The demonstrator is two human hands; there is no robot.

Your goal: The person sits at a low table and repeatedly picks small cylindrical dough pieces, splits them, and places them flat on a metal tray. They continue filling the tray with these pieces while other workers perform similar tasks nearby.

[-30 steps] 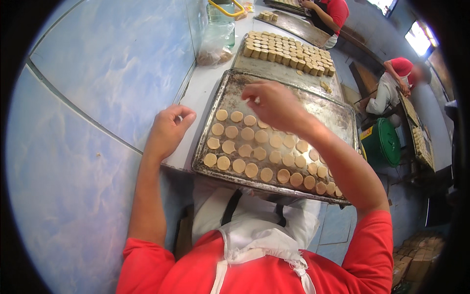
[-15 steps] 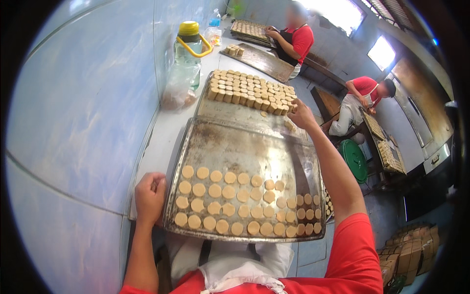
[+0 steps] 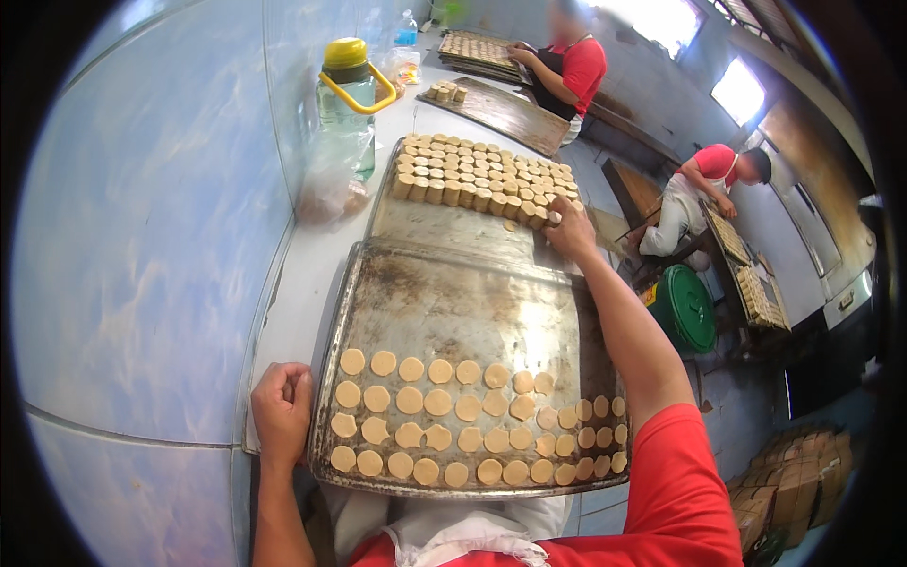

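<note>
I am looking down at the near baking tray (image 3: 453,302), and I am taking it as my landmark. My left hand (image 3: 282,411) is resting on the white counter (image 3: 302,274), just beside the left edge of this tray, near its front corner. The fingers are curled into a loose fist and they are holding nothing.

My right hand (image 3: 570,231) is reaching past the far right corner of the tray, to the stacked dough discs (image 3: 482,180) that are standing in rows on a second tray (image 3: 444,227) behind the first one. The fingertips are touching the nearest stack at the right end of the rows. They are drawn narrow, but I cannot tell if they are already gripping a disc.

On the front part of the near tray, flat dough rounds (image 3: 463,416) are lying in four rows; the back part of it is bare metal. Beyond the far left corner of the tray a water jug with a yellow cap (image 3: 347,104) is standing. To the right of the tray, lower down, a green bin (image 3: 688,312) is sitting on the floor. Two other persons in red shirts are working at tables further away.
</note>
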